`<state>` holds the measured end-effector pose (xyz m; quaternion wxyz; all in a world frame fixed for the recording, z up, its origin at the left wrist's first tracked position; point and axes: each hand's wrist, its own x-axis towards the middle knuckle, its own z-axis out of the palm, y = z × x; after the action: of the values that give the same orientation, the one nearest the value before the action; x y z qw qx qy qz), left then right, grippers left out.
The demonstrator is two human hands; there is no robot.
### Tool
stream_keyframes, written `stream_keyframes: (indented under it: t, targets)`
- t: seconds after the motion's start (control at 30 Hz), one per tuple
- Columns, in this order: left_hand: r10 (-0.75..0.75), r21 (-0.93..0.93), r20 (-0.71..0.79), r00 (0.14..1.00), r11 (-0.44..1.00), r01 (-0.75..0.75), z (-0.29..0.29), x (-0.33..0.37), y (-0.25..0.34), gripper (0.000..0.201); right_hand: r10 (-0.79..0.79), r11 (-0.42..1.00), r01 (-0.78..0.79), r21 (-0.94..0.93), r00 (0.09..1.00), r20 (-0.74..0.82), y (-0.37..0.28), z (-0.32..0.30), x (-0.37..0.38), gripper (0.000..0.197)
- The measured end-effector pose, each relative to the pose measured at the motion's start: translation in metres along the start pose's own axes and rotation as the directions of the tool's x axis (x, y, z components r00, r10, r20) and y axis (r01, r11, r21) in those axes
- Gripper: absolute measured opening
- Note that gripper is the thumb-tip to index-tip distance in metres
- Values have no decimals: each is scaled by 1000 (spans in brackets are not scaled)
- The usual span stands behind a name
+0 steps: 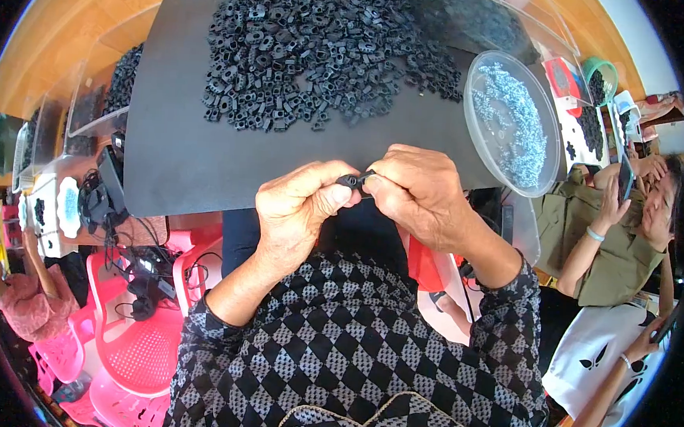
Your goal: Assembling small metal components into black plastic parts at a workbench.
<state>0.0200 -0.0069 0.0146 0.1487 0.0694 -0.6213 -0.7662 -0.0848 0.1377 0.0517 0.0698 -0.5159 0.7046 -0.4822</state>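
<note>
Just off the near edge of the dark tabletop (182, 159), my two hands meet in front of me. Between thumb and fingers, my left hand (300, 203) pinches a small black plastic part (349, 181) with a round hole in it. My right hand (420, 194) is closed too, its thumb and forefinger tips pressed at the part's right side; what they pinch there is too small to make out. Farther back on the tabletop lies a broad heap of similar black plastic parts (311, 57). Right of it, a round clear tray (474, 104) holds many tiny light-blue pieces (517, 122).
Clear plastic bins (93, 84) with black parts stand at the left. Pink plastic chairs (137, 350) are at the lower left, beside tangled black cables (99, 201). At the right sits a person (611, 243) holding a phone (626, 178). A green basket (609, 69) stands at the far right.
</note>
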Motion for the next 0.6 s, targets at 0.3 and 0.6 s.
stream_keyframes:
  t: [0.3, 0.6]
  targets:
    - [179, 242, 26, 983, 953, -180, 1, 4, -1, 17, -55, 991, 57, -119, 998, 23, 2, 3, 1, 14]
    - [224, 326, 15, 974, 920, -217, -1, 3, -12, 15, -205, 900, 199, -388, 978, 28, 8, 12, -6, 17]
